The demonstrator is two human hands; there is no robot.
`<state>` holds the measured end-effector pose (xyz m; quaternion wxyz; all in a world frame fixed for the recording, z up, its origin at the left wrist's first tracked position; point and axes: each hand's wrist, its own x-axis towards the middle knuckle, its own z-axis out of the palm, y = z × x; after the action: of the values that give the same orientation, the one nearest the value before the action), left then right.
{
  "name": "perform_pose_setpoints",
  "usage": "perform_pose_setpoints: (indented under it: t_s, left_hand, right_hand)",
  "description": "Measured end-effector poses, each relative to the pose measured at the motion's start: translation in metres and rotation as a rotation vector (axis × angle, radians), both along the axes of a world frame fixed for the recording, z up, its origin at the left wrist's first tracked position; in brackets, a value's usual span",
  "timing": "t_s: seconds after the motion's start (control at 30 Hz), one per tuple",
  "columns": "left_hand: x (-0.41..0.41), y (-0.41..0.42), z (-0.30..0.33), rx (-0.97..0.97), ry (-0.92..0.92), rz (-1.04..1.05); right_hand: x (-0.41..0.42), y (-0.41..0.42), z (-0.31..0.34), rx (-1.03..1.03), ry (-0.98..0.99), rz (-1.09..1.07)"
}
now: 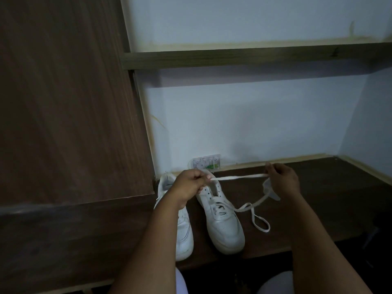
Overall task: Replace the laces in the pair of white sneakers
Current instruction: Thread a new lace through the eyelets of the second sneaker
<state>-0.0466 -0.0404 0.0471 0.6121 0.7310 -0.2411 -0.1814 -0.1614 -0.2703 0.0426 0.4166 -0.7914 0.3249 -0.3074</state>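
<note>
The left hand [189, 186] and right hand [283, 179] each pinch the lace [237, 177], pulled sideways. Both sneakers [222, 219] point toward the person.

A dark wooden panel [67, 98] is standing at left. A wooden shelf [254, 58] is crossing the pale wall [244, 128]. Dim light is falling on the dark wooden ledge [318, 200].

Bare forearms, no sleeves; hands [191, 183] without rings; white garment over knees
</note>
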Motion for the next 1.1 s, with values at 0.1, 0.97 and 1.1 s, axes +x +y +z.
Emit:
perform_pose_setpoints:
  t_s: [0.1,0.97,1.1]
  left_hand:
    - [0.007,0.007,-0.005,0.252,-0.144,0.01]
    - [-0.009,-0.029,-0.016,0.204,-0.475,0.193]
    - [-0.007,-0.036,-0.031,0.395,-0.448,0.205]
  right_hand:
    - [0.005,-0.01,-0.009,-0.079,0.104,-0.052]
    - [0.02,0.046,-0.007,0.348,-0.009,0.694]
    - [0.033,0.04,-0.029,-0.082,0.184,0.385]
